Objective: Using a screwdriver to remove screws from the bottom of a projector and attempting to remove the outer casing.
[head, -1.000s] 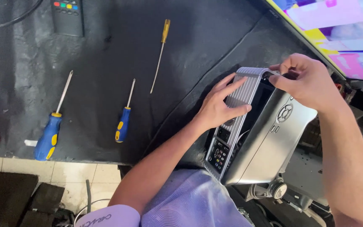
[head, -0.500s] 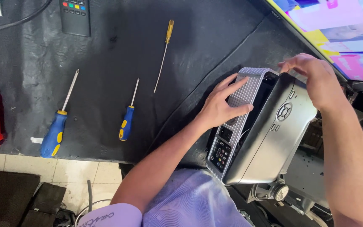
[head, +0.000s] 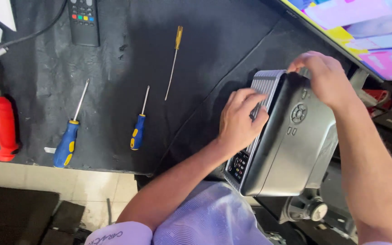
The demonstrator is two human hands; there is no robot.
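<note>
Black mat [head: 214,41] edge, both hands [head: 241,120] [head: 320,77] on overhanging projector [head: 291,145]

Three screwdrivers [head: 137,125] lie left of the projector [head: 286,140], remote control [head: 84,20] behind them

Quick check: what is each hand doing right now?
Left hand: fingers spread flat on the ribbed side of the projector.
Right hand: curled over the projector's far edge; grip cannot be told.

The right hand [head: 324,78] has slid from the projector's [head: 291,140] corner onto its top edge.
</note>
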